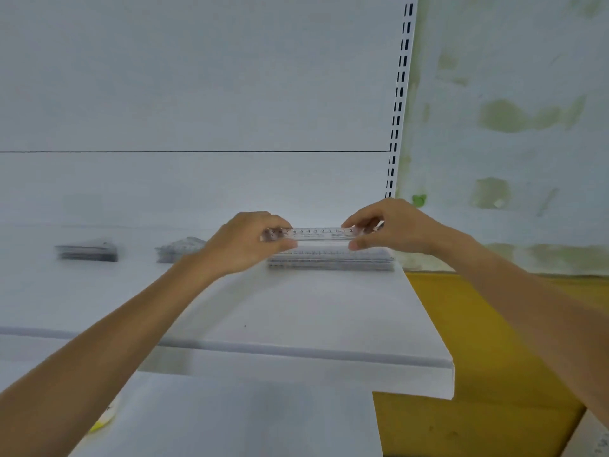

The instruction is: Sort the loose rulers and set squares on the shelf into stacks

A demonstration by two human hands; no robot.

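A clear plastic ruler with black numbers is held level between both hands, just above a stack of rulers at the back right of the white shelf. My left hand pinches the ruler's left end. At the ruler's right end, my right hand grips with thumb and fingers. Two more stacks lie further left on the shelf: a blurred stack of set squares and another stack whose contents I cannot make out.
The shelf's right edge ends near a slotted white upright. Beyond it are a stained wall and a yellow floor. A lower white shelf sits below the front lip.
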